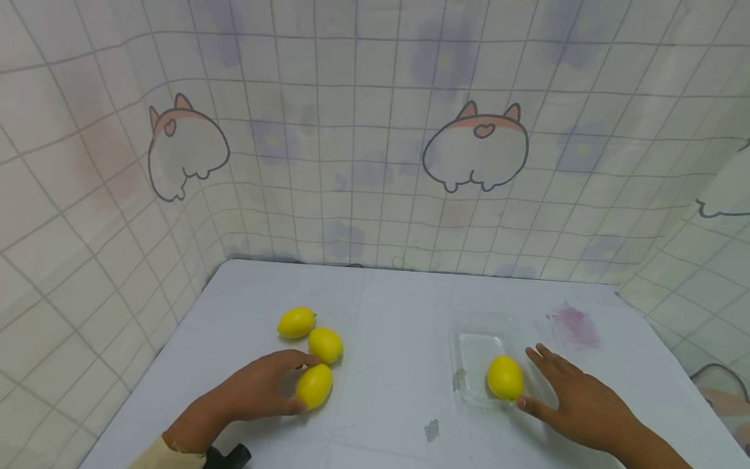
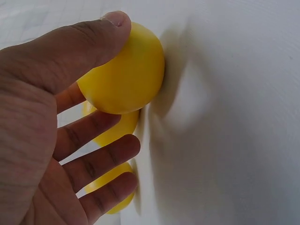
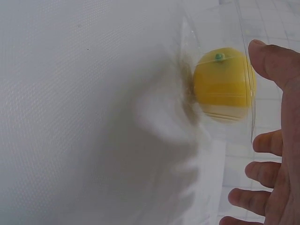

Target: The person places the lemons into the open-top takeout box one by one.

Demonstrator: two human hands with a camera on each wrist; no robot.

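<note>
On the left side of the table, my left hand (image 1: 258, 388) pinches a yellow lemon (image 1: 315, 386) between thumb and index finger. In the left wrist view the thumb lies across that lemon (image 2: 136, 70), while the other fingers spread below it. Just beyond are a second lemon (image 1: 325, 345) and a third lemon (image 1: 295, 322). On the right stands a clear plastic container (image 1: 476, 355) with one lemon (image 1: 505, 378) inside, its green stem tip visible through the wall. My right hand (image 1: 586, 407) is beside the container, fingers spread, thumb right at the rim.
The white-covered table (image 1: 387, 312) has a pinkish stain (image 1: 575, 326) at the back right and a small grey patch (image 1: 431, 430) near the front. A patterned curtain (image 1: 363, 163) surrounds it. A black object (image 1: 231, 456) shows beneath the left wrist.
</note>
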